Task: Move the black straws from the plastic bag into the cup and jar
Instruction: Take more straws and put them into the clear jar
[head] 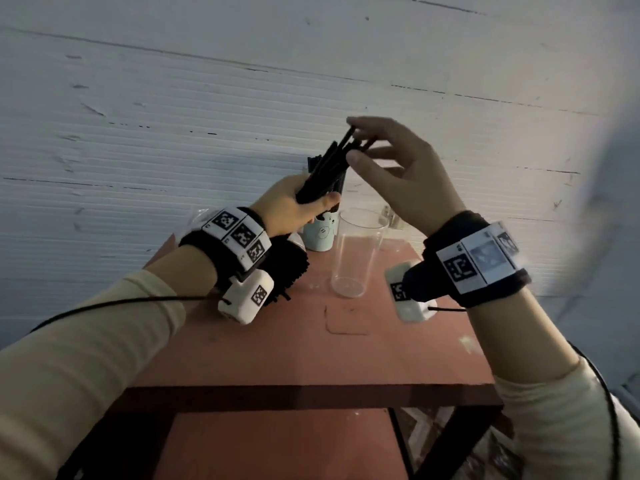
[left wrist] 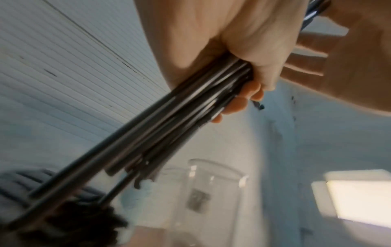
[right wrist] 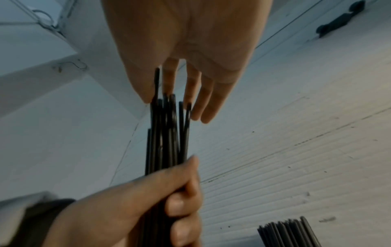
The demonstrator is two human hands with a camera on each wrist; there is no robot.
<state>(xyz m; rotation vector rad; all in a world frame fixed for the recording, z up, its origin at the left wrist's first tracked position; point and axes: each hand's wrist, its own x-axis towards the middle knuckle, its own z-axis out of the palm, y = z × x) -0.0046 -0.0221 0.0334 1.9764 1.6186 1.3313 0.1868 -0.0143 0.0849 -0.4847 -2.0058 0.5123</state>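
Observation:
My left hand (head: 304, 202) grips a bundle of black straws (head: 329, 164) around its lower part, tilted up to the right above the table. My right hand (head: 351, 140) pinches the top ends between thumb and forefinger; in the right wrist view one straw (right wrist: 156, 78) stands higher than the rest beside the thumb. A pale blue cup (head: 318, 237) stands behind my left hand with several black straws (head: 313, 161) upright in it. The clear glass jar (head: 358, 252) stands empty beside it. More black straws (head: 287, 268) lie under my left wrist, beside crumpled clear plastic (head: 197, 216).
The reddish table (head: 311, 351) is small, with its front edge near me and a lower shelf (head: 277, 445) beneath. A ribbed white wall (head: 207, 116) stands close behind. A small pale object (head: 391, 216) sits behind the jar.

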